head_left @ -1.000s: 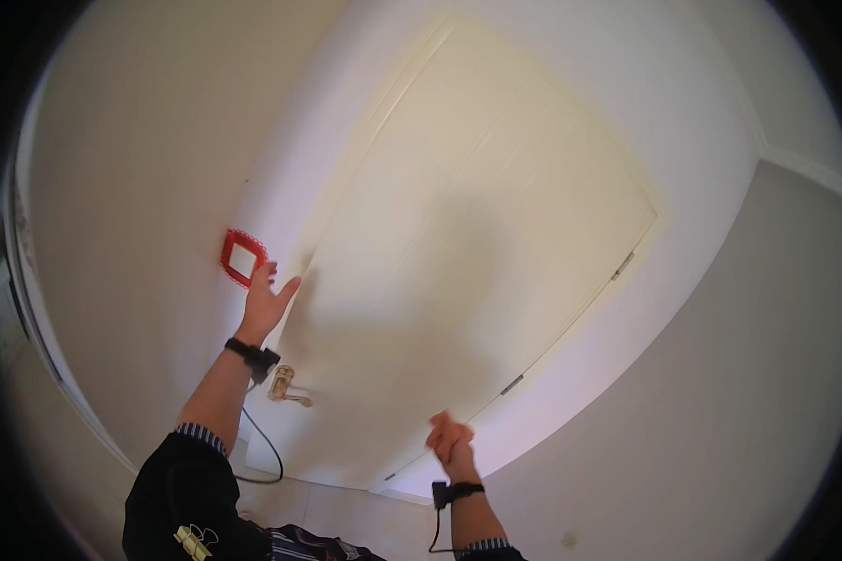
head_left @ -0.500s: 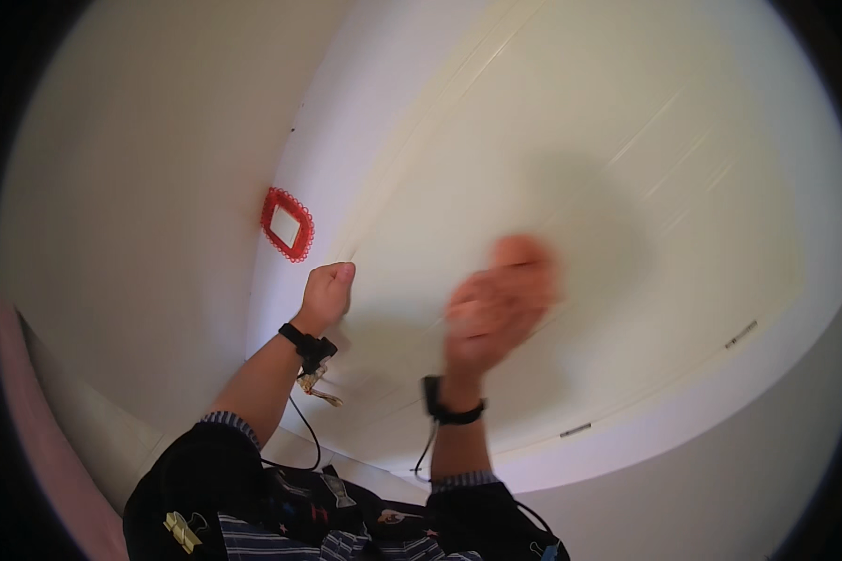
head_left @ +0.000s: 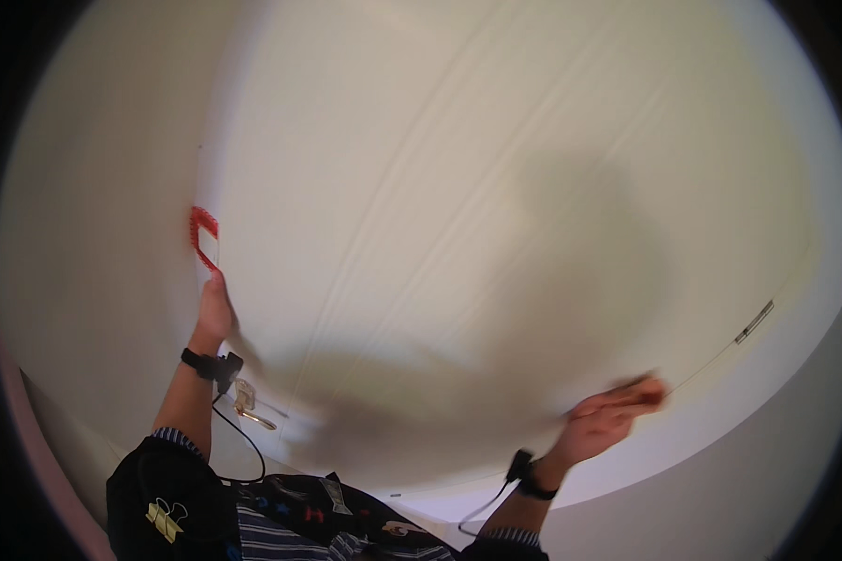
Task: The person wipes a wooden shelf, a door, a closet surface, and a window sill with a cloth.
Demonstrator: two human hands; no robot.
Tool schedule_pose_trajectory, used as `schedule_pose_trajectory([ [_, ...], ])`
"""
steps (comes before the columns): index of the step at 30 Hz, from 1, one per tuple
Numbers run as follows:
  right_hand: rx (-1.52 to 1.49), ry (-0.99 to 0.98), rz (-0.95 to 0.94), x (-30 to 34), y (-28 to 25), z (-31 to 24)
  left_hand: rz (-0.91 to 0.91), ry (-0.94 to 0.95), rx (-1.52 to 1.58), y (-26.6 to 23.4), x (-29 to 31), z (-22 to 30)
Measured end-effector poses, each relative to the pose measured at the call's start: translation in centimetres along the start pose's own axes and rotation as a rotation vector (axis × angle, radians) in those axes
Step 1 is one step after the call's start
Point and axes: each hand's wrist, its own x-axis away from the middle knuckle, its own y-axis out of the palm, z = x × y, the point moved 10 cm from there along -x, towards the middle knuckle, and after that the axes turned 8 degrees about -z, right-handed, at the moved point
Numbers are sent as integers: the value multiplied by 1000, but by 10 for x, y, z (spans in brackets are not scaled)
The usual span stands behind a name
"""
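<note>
A large white door [head_left: 496, 215] fills the view. My left hand [head_left: 215, 313] is raised against the door's left edge, just below a red rectangular frame [head_left: 203, 238] on the wall. Its fingers are together and partly hidden, so its grip is unclear. My right hand [head_left: 608, 419] is blurred by motion and lies against the lower right of the door. Something small and reddish [head_left: 649, 393] shows at its fingertips. Both wrists wear a black band with a cable.
A brass door handle [head_left: 250, 409] sticks out just below my left wrist. A hinge [head_left: 754, 323] sits on the door's right edge. White wall lies to the left and grey wall [head_left: 767, 467] to the lower right. My shadow falls across the door.
The view has closed in on the door. My left hand has slid up the door's edge towards the red frame. My right hand has swept from the middle down to the lower right.
</note>
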Motion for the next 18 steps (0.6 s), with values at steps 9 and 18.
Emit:
schedule_pose_trajectory([
  [9, -357, 410, -439, 110, 131, 58, -51, -2, 181, 14, -7, 9],
  [18, -41, 303, -814, 170, 50, 71, -59, -22, -51, 17, -2, 23],
])
